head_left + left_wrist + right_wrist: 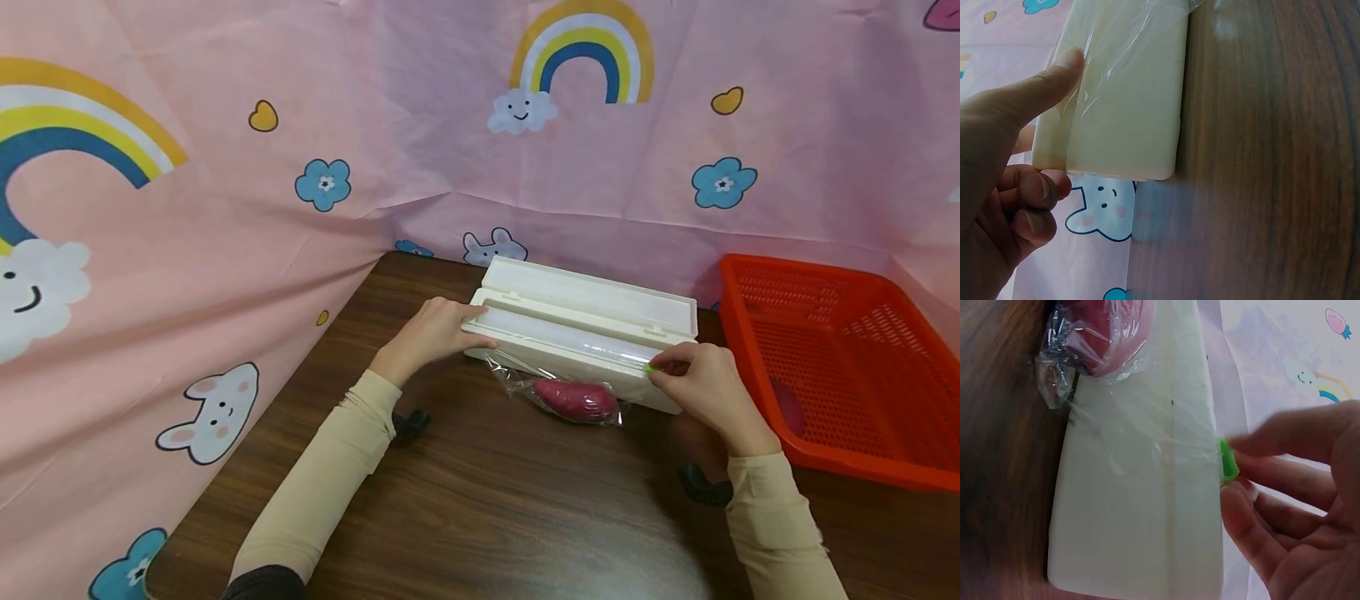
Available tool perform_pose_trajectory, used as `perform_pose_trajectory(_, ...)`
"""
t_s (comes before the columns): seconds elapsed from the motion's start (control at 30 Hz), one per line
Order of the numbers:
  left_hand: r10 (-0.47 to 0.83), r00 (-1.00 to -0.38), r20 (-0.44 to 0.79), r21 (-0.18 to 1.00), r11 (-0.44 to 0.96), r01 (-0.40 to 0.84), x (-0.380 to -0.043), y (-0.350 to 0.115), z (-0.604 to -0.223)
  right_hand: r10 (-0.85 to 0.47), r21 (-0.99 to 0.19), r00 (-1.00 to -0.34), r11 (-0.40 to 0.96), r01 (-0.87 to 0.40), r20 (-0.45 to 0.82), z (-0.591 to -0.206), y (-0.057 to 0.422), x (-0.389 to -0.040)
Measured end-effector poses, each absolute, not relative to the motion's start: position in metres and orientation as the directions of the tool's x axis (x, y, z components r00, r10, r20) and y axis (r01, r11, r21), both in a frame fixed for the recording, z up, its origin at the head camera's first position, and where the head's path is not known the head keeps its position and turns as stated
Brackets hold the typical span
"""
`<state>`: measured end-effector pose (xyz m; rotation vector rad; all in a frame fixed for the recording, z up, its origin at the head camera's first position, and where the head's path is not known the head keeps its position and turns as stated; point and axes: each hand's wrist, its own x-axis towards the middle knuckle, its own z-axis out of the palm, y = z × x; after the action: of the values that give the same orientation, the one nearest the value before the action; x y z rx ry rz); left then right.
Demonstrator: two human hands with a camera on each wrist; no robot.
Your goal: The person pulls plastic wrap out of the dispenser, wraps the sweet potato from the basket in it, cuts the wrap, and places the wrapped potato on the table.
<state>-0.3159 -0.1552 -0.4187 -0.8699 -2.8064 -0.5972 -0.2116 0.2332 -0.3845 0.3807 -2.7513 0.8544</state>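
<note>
A white cling film dispenser (637,388) stands on the table with its lid (600,293) tipped back. Inside lies the film roll (562,332). My left hand (435,332) grips the box's left end, its thumb (1054,81) against the box and the other fingers curled by the end. At the right end, my right hand (705,385) pinches a small green slide cutter (1229,465) on the box's edge. Clear film runs down the box front to a purple-red sweet potato (573,400), loosely wrapped, lying against the front of the box.
At the right stands a red plastic basket (750,358), with a purple-red thing (787,407) partly seen inside. Behind the dark wooden table (510,508) hangs a pink patterned cloth (450,125), which also covers the left side.
</note>
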Motion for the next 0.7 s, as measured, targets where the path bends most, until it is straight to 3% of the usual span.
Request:
perform_pose_trajectory(0.3, 0.515, -0.818, 0.258, 0.311, 0.757, 0.575, -0.315, -0.153, -0.418, -0.207, -0.442, -0.891, 0.809, -0.388, 0.404, -0.387, 0.224, -0.214)
perform_pose_trajectory(0.7, 0.523, -0.806, 0.279, 0.270, 0.762, 0.588, -0.315, -0.151, -0.418, -0.190, -0.454, -0.869, 0.790, -0.412, 0.458, -0.396, 0.205, -0.220)
